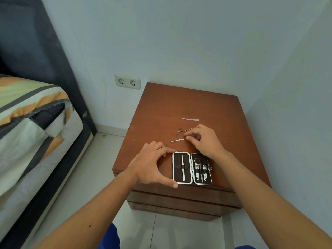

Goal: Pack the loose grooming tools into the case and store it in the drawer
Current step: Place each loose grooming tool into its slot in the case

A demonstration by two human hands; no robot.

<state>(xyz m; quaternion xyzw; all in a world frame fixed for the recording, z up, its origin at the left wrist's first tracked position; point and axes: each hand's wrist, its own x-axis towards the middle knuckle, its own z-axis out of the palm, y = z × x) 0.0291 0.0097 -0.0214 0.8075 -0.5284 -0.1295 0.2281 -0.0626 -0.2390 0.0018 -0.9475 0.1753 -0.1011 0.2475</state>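
Note:
An open grooming case (pixel 191 168) lies flat near the front edge of the brown nightstand (pixel 161 108). Its left half holds one slim metal tool; its right half holds scissors and clippers. Three loose tools lie behind it: a nail file (pixel 190 119), a thin pick (pixel 185 130) and a cuticle pusher (pixel 177 140). My left hand (pixel 152 164) braces the case's left edge, thumb at the front corner and fingers at the back corner. My right hand (pixel 206 141) pinches the right end of the cuticle pusher, which still rests on the wood.
Closed drawer fronts (pixel 181 200) show below the nightstand top. A bed (pixel 36 126) with a striped cover stands to the left across a strip of tiled floor (pixel 100 159). A double wall socket (pixel 127 81) sits behind the nightstand. Walls close in behind and to the right.

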